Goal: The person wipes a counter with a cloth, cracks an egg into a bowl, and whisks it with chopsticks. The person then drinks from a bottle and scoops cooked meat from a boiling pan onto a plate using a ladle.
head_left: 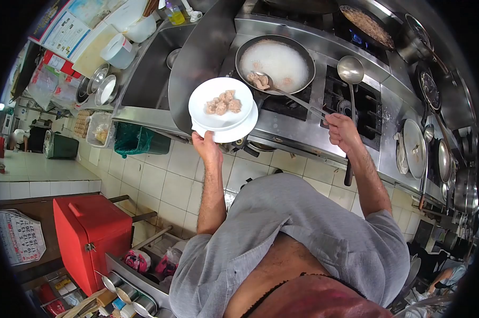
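Note:
My left hand (208,148) grips the rim of stacked white plates (198,102), closed on their near edge. Several browned meat pieces (223,103) lie on the top plate. In my right hand (342,130) is the handle of a metal spoon (300,100), which reaches left into a frying pan (309,54). The spoon's bowl holds more meat pieces (258,80) at the pan's near left side. Bubbling, foamy pale liquid (275,57) fills the pan, with a few pieces showing in it. The plates are just left of the pan, nearer to me.
A large ladle (350,70) lies across the right burner (366,108). At the back right, another pan (365,26) sits over a blue flame. Left of the plates are a curved metal panel (199,58) and a sink (157,74). A red cooler (91,233) stands lower left.

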The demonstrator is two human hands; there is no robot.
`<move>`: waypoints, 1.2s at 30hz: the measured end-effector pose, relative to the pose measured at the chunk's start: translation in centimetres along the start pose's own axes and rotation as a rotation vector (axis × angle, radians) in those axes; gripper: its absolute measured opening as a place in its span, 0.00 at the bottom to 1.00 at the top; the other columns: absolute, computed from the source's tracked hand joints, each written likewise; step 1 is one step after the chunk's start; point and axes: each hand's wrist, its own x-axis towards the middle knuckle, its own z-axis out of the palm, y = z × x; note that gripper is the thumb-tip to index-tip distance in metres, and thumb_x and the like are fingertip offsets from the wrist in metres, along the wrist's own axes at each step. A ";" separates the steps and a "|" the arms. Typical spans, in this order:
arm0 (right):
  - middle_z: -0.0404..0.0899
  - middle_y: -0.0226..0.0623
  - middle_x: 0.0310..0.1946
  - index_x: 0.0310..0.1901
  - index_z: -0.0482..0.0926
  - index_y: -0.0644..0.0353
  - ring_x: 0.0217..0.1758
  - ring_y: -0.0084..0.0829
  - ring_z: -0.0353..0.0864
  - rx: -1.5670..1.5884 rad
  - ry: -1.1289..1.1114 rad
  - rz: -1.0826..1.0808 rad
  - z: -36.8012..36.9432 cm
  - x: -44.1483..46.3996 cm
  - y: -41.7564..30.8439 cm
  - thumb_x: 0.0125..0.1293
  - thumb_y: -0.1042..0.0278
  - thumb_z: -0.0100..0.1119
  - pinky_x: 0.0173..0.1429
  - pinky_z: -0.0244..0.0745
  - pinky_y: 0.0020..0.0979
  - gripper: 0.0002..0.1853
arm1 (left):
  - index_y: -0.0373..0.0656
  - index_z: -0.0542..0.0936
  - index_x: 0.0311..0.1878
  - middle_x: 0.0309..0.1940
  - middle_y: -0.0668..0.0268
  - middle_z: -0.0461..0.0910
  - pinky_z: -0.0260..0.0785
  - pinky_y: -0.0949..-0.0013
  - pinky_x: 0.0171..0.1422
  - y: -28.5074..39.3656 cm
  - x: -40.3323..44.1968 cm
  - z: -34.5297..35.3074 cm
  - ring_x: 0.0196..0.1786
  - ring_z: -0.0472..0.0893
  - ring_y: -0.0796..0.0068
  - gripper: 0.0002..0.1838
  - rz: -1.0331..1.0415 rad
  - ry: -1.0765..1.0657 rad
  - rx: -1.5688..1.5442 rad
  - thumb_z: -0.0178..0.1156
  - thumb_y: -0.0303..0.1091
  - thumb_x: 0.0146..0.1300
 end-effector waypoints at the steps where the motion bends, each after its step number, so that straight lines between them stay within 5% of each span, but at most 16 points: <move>1: 0.51 0.17 0.12 0.28 0.68 0.59 0.11 0.12 0.46 0.107 -0.041 0.037 0.0 0.1 0.0 0.64 0.63 0.53 0.15 0.41 0.21 0.11 | 0.39 0.64 0.40 0.38 0.63 0.72 0.72 0.74 0.41 -0.1 0.1 0.0 0.39 0.76 0.77 0.12 0.003 0.000 -0.002 0.54 0.20 0.53; 11: 0.55 0.17 0.12 0.29 0.70 0.61 0.12 0.11 0.50 -0.040 -0.047 -0.140 1.7 -5.4 -2.5 0.66 0.62 0.52 0.16 0.44 0.19 0.12 | 0.37 0.65 0.41 0.40 0.61 0.72 0.72 0.68 0.49 -1.5 1.5 0.7 0.43 0.76 0.71 0.13 -0.009 -0.054 -0.002 0.53 0.18 0.53; 14: 0.62 0.26 0.11 0.30 0.72 0.62 0.12 0.19 0.58 -0.488 0.083 -0.325 2.9 -6.2 -1.9 0.66 0.62 0.52 0.17 0.52 0.23 0.12 | 0.37 0.65 0.40 0.40 0.62 0.72 0.71 0.68 0.49 -1.3 1.2 1.7 0.43 0.76 0.71 0.12 0.008 -0.069 -0.005 0.53 0.18 0.53; 16: 0.68 0.39 0.14 0.32 0.73 0.64 0.14 0.32 0.65 -0.890 0.118 -0.813 3.3 -6.6 -1.5 0.66 0.63 0.51 0.21 0.61 0.30 0.12 | 0.37 0.65 0.40 0.40 0.62 0.72 0.71 0.68 0.48 -1.2 0.9 2.2 0.42 0.76 0.72 0.12 -0.011 -0.079 -0.029 0.53 0.18 0.53; 25: 0.73 0.53 0.22 0.33 0.73 0.64 0.27 0.54 0.74 -0.994 0.419 -0.704 -1.5 -2.1 -2.3 0.65 0.62 0.50 0.29 0.67 0.41 0.12 | 0.38 0.64 0.40 0.39 0.63 0.72 0.71 0.71 0.47 -0.7 0.0 1.6 0.41 0.75 0.74 0.12 -0.017 -0.059 -0.038 0.54 0.19 0.53; 29: 0.73 0.55 0.23 0.31 0.71 0.65 0.31 0.58 0.72 -1.101 0.347 -0.660 -4.4 0.7 -2.9 0.65 0.61 0.49 0.32 0.67 0.44 0.14 | 0.38 0.64 0.40 0.39 0.63 0.72 0.71 0.71 0.46 -0.2 -0.5 1.0 0.40 0.76 0.75 0.13 0.003 -0.047 -0.046 0.54 0.18 0.52; 31: 0.73 0.46 0.17 0.28 0.71 0.65 0.22 0.49 0.73 -1.112 0.338 -0.779 -5.8 2.8 -2.8 0.64 0.61 0.51 0.26 0.65 0.39 0.14 | 0.38 0.64 0.40 0.39 0.63 0.72 0.71 0.71 0.46 0.1 -0.8 0.9 0.40 0.76 0.75 0.13 0.003 -0.042 -0.046 0.54 0.18 0.52; 33: 0.64 0.27 0.11 0.25 0.70 0.61 0.11 0.26 0.62 -0.686 0.198 -0.277 -5.9 3.1 -3.5 0.63 0.63 0.52 0.17 0.55 0.30 0.13 | 0.38 0.65 0.40 0.39 0.63 0.72 0.71 0.72 0.46 0.3 -1.2 0.7 0.40 0.76 0.76 0.13 0.005 -0.026 -0.058 0.54 0.18 0.52; 34: 0.64 0.27 0.11 0.25 0.70 0.61 0.11 0.26 0.62 -0.687 0.196 -0.277 -5.7 2.9 -3.8 0.63 0.63 0.52 0.17 0.55 0.30 0.13 | 0.38 0.65 0.40 0.39 0.63 0.72 0.71 0.72 0.46 0.4 -1.3 0.6 0.40 0.76 0.76 0.13 0.005 -0.025 -0.058 0.54 0.18 0.52; 36: 0.54 0.15 0.13 0.25 0.69 0.57 0.12 0.11 0.49 -0.335 0.045 -0.088 -4.7 2.4 -4.3 0.62 0.64 0.54 0.15 0.42 0.21 0.11 | 0.38 0.64 0.39 0.39 0.63 0.72 0.71 0.71 0.46 0.5 -1.4 0.4 0.40 0.76 0.75 0.12 -0.013 -0.012 -0.039 0.54 0.19 0.53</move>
